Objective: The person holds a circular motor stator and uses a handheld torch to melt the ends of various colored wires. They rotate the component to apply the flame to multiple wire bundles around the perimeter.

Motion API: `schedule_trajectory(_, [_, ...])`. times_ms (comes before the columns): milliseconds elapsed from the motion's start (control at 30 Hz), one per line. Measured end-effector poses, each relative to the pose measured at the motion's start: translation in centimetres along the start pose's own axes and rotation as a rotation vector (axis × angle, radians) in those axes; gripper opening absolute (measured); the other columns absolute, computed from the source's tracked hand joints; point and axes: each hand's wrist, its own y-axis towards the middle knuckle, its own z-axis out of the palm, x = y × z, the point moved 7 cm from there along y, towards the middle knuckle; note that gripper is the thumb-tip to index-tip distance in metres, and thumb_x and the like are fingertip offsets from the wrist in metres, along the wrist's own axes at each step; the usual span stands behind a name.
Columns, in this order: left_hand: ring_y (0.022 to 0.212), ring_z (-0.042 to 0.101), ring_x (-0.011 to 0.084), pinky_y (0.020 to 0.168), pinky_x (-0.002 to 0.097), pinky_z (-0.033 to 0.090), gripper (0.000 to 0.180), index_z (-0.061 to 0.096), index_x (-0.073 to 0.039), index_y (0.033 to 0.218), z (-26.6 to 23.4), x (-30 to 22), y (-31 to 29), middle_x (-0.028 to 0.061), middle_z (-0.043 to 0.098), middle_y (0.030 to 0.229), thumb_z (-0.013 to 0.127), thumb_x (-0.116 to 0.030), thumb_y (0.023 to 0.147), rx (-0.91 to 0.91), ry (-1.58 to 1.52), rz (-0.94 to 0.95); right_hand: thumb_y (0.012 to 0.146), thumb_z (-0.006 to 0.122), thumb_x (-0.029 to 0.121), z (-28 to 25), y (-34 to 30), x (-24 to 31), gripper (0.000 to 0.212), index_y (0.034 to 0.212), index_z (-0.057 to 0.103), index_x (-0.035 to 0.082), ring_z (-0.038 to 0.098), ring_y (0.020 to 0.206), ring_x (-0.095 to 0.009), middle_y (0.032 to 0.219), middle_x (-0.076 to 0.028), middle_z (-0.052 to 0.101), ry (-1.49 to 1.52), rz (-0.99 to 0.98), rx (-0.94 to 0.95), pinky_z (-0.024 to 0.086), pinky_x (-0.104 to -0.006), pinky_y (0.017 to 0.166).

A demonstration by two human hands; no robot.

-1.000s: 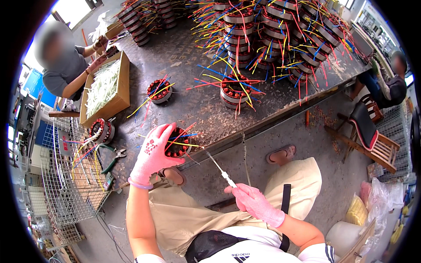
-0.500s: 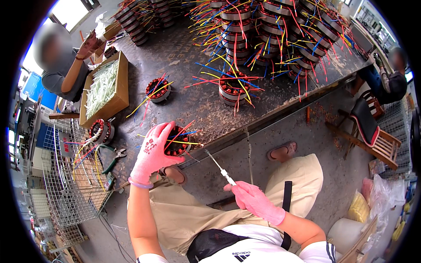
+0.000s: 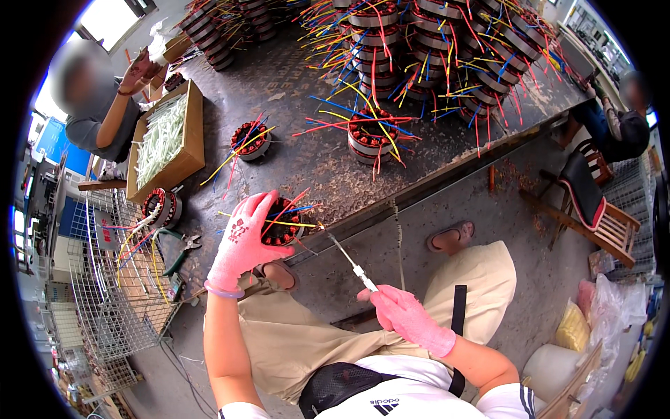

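At the table's front edge, my gloved left hand is curled around the side of a motor stator with red windings and red, blue and yellow leads. A yellow lead points out of it to the right, and its end shows a small bright spot. My right hand, also in a pink glove, closes on the white handle of a slim tool with a thin metal shaft. The tool's tip lies close to the lead's end; whether they touch, I cannot tell.
Two single stators stand farther back, before tall stator stacks. At left are a carton of white sleeves, a stator with white lacing, pliers and a wire basket. Co-workers sit left and right; a wooden chair stands right.
Little differs. My left hand and the stator have shifted up very slightly, and the tool's tip remains by the lead's end. The right-hand co-worker's arm has moved.
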Motion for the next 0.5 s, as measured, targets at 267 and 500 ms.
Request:
schedule_trajectory(267, [0.121,0.048,0.0387,0.105,0.045,0.038,0.097,0.046,-0.004,0.136,-0.18,-0.24,0.05,0.0181,0.05,0.13,0.089,-0.027,0.052,-0.009,-0.006,0.012,0.102,0.046,0.027,0.11,-0.1,0.49,0.032,0.116,0.063,0.004,0.033,0.046,-0.003,0.055,0.004,0.043,-0.007,-0.007,-0.001,0.026,-0.0217,0.044])
schedule_trajectory(500, [0.121,0.048,0.0382,0.105,0.0441,0.038,0.098,0.045,-0.003,0.136,-0.09,-0.14,0.02,0.0181,0.05,0.13,0.088,-0.024,0.051,0.001,-0.002,0.008,0.102,0.046,0.027,0.22,-0.06,0.45,0.032,0.116,0.063,0.003,0.033,0.046,-0.003,0.055,0.004,0.044,0.009,-0.015,0.004,0.026,-0.0213,0.044])
